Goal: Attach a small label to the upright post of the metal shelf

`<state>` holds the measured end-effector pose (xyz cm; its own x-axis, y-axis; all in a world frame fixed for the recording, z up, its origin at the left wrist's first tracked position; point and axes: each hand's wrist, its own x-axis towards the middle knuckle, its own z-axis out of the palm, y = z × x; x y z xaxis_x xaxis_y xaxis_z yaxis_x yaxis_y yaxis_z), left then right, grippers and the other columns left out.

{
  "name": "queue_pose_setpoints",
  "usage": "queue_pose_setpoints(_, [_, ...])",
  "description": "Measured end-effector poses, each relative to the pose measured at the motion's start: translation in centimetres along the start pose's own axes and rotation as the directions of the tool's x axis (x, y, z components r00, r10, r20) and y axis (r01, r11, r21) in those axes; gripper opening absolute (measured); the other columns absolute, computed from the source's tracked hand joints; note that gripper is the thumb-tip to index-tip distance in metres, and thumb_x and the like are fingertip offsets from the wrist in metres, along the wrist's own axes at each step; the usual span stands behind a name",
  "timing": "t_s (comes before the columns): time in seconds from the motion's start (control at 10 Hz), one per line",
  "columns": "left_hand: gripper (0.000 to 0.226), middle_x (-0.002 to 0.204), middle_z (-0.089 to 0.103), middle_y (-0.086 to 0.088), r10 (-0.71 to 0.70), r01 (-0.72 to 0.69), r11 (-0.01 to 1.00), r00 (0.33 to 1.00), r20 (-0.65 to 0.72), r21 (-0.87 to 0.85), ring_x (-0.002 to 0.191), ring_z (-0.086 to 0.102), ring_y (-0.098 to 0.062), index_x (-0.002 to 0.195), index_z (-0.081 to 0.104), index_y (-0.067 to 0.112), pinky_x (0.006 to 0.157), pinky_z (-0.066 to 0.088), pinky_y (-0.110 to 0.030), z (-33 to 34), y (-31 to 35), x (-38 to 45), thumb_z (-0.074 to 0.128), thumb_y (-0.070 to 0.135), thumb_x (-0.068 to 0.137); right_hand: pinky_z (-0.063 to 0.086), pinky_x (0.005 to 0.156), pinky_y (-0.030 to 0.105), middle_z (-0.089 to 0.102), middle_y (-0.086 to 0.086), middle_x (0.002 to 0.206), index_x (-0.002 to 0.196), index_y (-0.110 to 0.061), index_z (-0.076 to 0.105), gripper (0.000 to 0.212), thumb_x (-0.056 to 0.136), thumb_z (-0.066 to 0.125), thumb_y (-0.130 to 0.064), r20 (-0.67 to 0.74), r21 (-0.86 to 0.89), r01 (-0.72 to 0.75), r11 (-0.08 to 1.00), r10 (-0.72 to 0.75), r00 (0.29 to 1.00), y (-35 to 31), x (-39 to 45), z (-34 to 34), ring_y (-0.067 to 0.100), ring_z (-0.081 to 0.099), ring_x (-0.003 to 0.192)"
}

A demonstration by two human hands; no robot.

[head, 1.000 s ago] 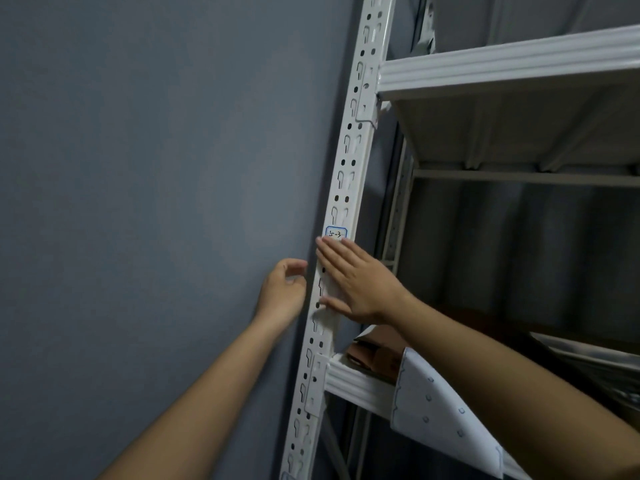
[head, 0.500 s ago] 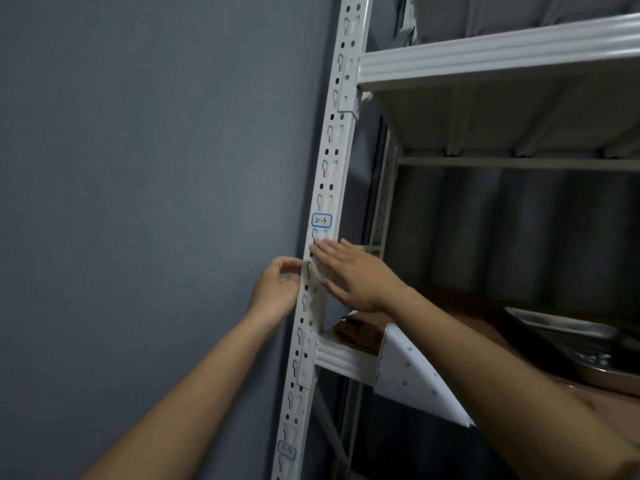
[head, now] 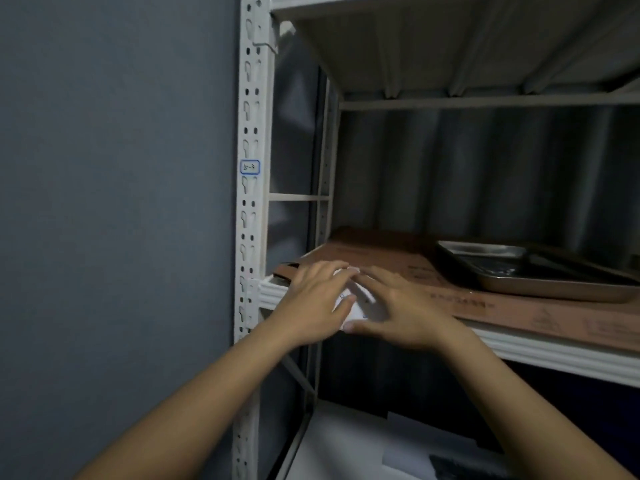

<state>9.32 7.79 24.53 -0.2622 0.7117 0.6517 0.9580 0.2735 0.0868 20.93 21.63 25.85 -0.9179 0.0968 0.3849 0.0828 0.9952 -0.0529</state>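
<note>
The white perforated upright post (head: 250, 216) of the metal shelf stands at centre left. A small blue-bordered label (head: 250, 167) with handwriting is stuck on its front face. Both hands are lower and to the right, at the front edge of the shelf board. My left hand (head: 317, 301) and my right hand (head: 401, 306) hold a white label sheet (head: 362, 301) between them. The left thumb lies on the sheet's face and the right thumb sits at its lower corner. Most of the sheet is hidden under the fingers.
A grey wall (head: 114, 202) fills the left side. A brown cardboard sheet (head: 388, 268) covers the shelf board, and a metal tray (head: 533, 271) sits on it at the right. Another shelf (head: 450, 46) is overhead. White paper (head: 346, 445) lies on the lower level.
Both hands have left the post and dropped down and right to the label sheet at the shelf edge. The label stays on the post. The view has tilted downward.
</note>
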Motion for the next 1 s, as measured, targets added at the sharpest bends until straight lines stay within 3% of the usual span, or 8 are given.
queue_pose_setpoints(0.1, [0.046,0.148,0.032,0.004,-0.056,0.053,0.998,0.994,0.094,0.034,0.136,0.021,-0.013,0.144,0.027,0.022,0.11,0.008,-0.03,0.9,0.4,0.4,0.033,0.03,0.099,0.0,0.118,0.039,0.001,0.0,0.161,0.153,-0.025,0.0,0.104,0.078,0.058,-0.068,0.111,-0.286,0.028,0.958,0.004,0.994,0.2,-0.7,0.3,0.019,0.002,0.148])
queue_pose_setpoints(0.2, [0.043,0.147,0.036,0.003,-0.108,0.11,0.994,0.988,0.109,-0.013,0.136,0.024,-0.012,0.144,0.028,0.022,0.11,0.007,-0.028,1.5,0.6,0.9,0.026,0.029,0.101,0.017,0.115,0.039,0.024,0.007,0.155,0.151,-0.02,0.015,0.075,0.09,0.054,-0.043,0.044,-0.426,0.068,0.902,-0.055,0.998,0.2,-0.4,0.2,0.026,0.024,0.141])
queue_pose_setpoints(0.3, [0.044,0.147,0.038,0.003,-0.184,0.198,0.962,0.979,0.087,-0.187,0.136,0.027,-0.012,0.144,0.03,0.024,0.111,0.01,-0.028,1.5,0.4,2.1,0.02,0.035,0.103,0.043,0.086,0.035,0.053,0.001,0.134,0.136,-0.025,0.042,0.043,0.094,0.044,-0.022,-0.129,-0.416,0.075,0.906,-0.141,0.982,0.6,0.9,-1.1,0.026,0.054,0.115])
queue_pose_setpoints(0.4, [0.046,0.145,0.041,0.0,-0.26,0.232,0.925,0.964,-0.054,-0.302,0.135,0.032,-0.016,0.142,0.036,0.022,0.113,0.02,-0.036,1.3,0.0,4.0,0.022,0.039,0.102,0.046,0.08,0.033,0.054,-0.002,0.138,0.138,-0.033,0.045,0.042,0.096,0.047,-0.026,-0.196,-0.411,0.018,0.911,-0.108,0.975,2.4,3.7,-2.6,0.024,0.058,0.114])
queue_pose_setpoints(0.6, [0.039,0.133,0.052,0.002,-0.248,0.207,0.94,0.961,-0.125,-0.27,0.124,0.045,-0.016,0.128,0.051,0.021,0.108,0.03,-0.042,1.7,0.2,6.9,0.028,0.037,0.101,0.033,0.108,0.036,0.034,0.003,0.154,0.142,-0.025,0.043,0.048,0.097,0.044,-0.008,-0.349,-0.295,-0.133,0.946,0.023,0.937,5.5,7.4,-3.8,0.02,0.027,0.143])
queue_pose_setpoints(0.7, [0.042,0.141,0.046,0.003,-0.253,0.248,0.956,0.967,-0.012,-0.157,0.13,0.039,-0.016,0.135,0.046,0.023,0.11,0.023,-0.036,2.5,-0.2,7.6,0.028,0.039,0.101,0.041,0.099,0.034,0.057,0.006,0.134,0.126,-0.028,0.061,0.038,0.092,0.053,-0.013,-0.074,-0.134,-0.217,0.967,0.209,0.975,6.8,7.9,-3.2,0.023,0.052,0.123])
queue_pose_setpoints(0.8, [0.04,0.129,0.056,0.001,-0.264,0.274,0.961,0.951,0.162,-0.043,0.124,0.045,-0.018,0.122,0.056,0.026,0.107,0.022,-0.038,2.8,-0.1,8.1,0.027,0.041,0.1,0.045,0.094,0.031,0.063,0.001,0.124,0.117,-0.028,0.067,0.031,0.094,0.047,-0.034,0.274,0.062,-0.379,0.924,0.349,0.896,7.0,7.3,-3.1,0.019,0.058,0.107])
queue_pose_setpoints(1.0, [0.039,0.131,0.056,0.0,-0.296,0.296,0.955,0.93,0.217,0.034,0.125,0.045,-0.02,0.126,0.054,0.027,0.109,0.02,-0.041,1.8,1.0,8.1,0.031,0.042,0.098,0.039,0.105,0.034,0.054,0.004,0.135,0.13,-0.023,0.058,0.039,0.092,0.049,-0.027,0.222,0.281,-0.391,0.876,0.337,0.915,5.7,5.8,-3.7,0.023,0.051,0.12])
